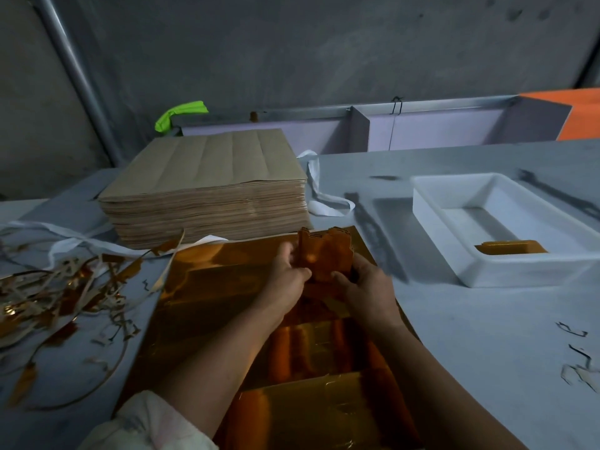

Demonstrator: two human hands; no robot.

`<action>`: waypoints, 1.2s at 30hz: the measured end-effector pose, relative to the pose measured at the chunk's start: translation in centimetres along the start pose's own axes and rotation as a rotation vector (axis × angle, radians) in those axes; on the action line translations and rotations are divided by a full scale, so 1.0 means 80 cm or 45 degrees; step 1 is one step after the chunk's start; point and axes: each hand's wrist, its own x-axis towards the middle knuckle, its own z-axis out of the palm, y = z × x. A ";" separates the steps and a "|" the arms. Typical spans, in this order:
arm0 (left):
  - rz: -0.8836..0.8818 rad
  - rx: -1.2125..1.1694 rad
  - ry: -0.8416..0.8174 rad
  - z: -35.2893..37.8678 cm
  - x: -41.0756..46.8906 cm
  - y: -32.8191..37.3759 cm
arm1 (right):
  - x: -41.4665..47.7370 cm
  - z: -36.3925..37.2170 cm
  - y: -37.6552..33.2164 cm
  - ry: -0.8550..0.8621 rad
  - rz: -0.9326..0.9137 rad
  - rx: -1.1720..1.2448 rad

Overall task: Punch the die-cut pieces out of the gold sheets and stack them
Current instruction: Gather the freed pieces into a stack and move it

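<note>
Apparently concrete wall behind grey table.

Scanning for lettering now and nothing legible comes up: no print, label or number can be read on the gold sheets, the die-cut pieces, the brown paper stack or the white tray
</note>
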 end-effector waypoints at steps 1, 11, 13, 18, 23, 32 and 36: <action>0.008 0.031 -0.018 0.003 -0.001 -0.002 | 0.000 0.000 0.002 0.001 -0.004 0.002; 0.117 0.226 0.087 0.007 0.006 -0.005 | -0.001 0.000 0.011 -0.057 0.035 0.159; 0.094 0.269 0.073 0.005 0.005 -0.007 | -0.001 0.002 0.016 -0.106 0.066 0.108; 0.113 0.309 0.064 0.001 0.005 -0.008 | -0.002 0.002 0.020 -0.077 0.057 0.047; 0.032 0.153 0.048 0.000 0.003 -0.009 | 0.000 0.001 0.016 -0.098 0.119 0.096; -0.394 -0.585 0.153 -0.004 0.006 -0.004 | -0.004 -0.006 0.006 -0.247 0.482 0.853; -0.470 -0.665 0.112 0.000 0.002 -0.008 | -0.004 -0.002 0.007 -0.278 0.484 0.872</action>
